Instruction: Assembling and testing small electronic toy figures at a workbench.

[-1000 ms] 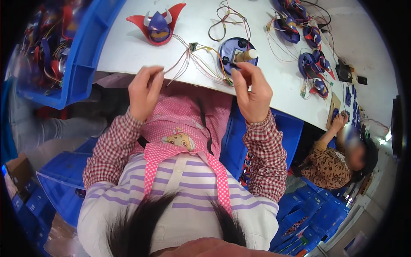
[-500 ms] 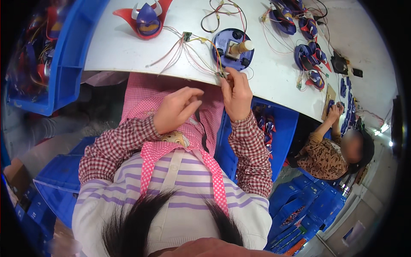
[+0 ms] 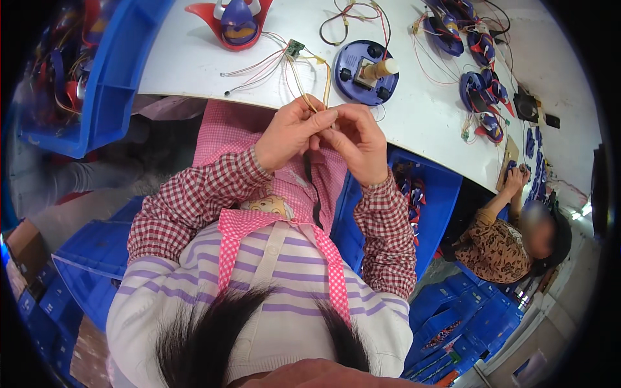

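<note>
My left hand (image 3: 292, 134) and my right hand (image 3: 362, 142) meet just off the front edge of the white table, fingertips together. Both are closed in a pinch on thin wires (image 3: 327, 84), whose ends are hidden between the fingers. These wires loop up to a small green circuit board (image 3: 295, 48) lying on the table, with more loose wires fanning out to its left. Just beyond my right hand lies a round purple base (image 3: 355, 57) with a cream-coloured post (image 3: 380, 69) on it. A red and purple horned toy figure (image 3: 239, 24) stands farther left.
Several purple toy parts with wires (image 3: 475, 90) lie on the right of the white table (image 3: 414, 119). A blue bin (image 3: 97, 107) of parts stands at the left, and another blue bin (image 3: 435, 213) sits under the table's edge. At the far right another person (image 3: 495, 249) works at the same table.
My left hand has moved up and right to join my right hand at the wires. The wires are now gathered between both hands, and the view has shifted slightly.
</note>
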Available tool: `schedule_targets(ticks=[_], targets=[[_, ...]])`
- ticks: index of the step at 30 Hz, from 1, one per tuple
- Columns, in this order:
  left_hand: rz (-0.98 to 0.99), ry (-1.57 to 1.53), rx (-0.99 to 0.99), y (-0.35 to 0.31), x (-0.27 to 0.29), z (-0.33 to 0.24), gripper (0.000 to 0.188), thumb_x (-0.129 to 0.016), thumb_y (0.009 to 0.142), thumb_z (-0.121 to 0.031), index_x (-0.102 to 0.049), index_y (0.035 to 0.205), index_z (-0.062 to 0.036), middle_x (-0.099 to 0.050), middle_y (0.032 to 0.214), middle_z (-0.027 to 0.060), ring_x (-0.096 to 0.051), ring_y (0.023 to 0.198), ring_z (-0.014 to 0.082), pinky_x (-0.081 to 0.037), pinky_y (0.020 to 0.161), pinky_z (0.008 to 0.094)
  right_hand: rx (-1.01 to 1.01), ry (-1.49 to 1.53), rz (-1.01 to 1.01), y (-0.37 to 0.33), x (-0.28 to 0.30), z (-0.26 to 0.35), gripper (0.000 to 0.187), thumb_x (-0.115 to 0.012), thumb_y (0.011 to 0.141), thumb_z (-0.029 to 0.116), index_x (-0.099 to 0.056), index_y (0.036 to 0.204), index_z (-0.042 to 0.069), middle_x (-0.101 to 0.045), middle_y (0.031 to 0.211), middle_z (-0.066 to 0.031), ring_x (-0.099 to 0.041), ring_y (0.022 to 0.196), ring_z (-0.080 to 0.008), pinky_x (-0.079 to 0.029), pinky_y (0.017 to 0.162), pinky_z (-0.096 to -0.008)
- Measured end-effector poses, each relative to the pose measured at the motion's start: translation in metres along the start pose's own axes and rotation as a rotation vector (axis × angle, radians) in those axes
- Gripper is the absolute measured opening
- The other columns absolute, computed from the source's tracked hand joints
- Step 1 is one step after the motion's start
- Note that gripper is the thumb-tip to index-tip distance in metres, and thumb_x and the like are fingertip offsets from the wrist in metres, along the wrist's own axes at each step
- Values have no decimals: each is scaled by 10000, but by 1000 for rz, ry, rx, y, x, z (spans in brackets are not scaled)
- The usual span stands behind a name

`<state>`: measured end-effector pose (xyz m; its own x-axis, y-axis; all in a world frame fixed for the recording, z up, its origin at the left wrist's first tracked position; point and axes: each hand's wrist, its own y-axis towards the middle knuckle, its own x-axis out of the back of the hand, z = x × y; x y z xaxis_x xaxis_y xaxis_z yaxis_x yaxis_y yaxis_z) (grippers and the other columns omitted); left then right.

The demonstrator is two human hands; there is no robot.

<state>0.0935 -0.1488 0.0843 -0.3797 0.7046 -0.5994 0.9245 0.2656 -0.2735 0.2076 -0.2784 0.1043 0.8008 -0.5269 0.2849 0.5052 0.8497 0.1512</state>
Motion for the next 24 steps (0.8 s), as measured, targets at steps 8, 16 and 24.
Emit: schedule_targets(ticks=[8, 16, 24], targets=[[-48, -38, -23, 1, 11, -3, 209, -570, 976, -202, -556, 1098, -34, -602, 839, 19, -555, 580, 53, -396, 439, 145, -357, 634, 41, -4, 16, -5, 324, -614, 903, -8, -549, 1220, -23, -635, 986, -113, -648, 846, -174, -564, 696, -287], [-36, -207, 60, 1, 14, -7, 244, -551, 986, -214, -566, 1131, -18, -599, 819, 26, -568, 593, 71, -413, 446, 146, -367, 728, -26, -3, 10, -4, 324, -598, 914, 0, -552, 1233, -36, -642, 992, -130, -647, 826, -181, -561, 675, -296], [110, 59, 46, 0, 20, -14, 197, -546, 989, -231, -575, 1026, -40, -594, 804, 7, -532, 551, 34, -372, 429, 134, 419, -575, -168, 1, -11, 13, 297, -693, 749, -76, -617, 1031, -23, -640, 954, -162, -639, 775, -269, -523, 663, -330]])
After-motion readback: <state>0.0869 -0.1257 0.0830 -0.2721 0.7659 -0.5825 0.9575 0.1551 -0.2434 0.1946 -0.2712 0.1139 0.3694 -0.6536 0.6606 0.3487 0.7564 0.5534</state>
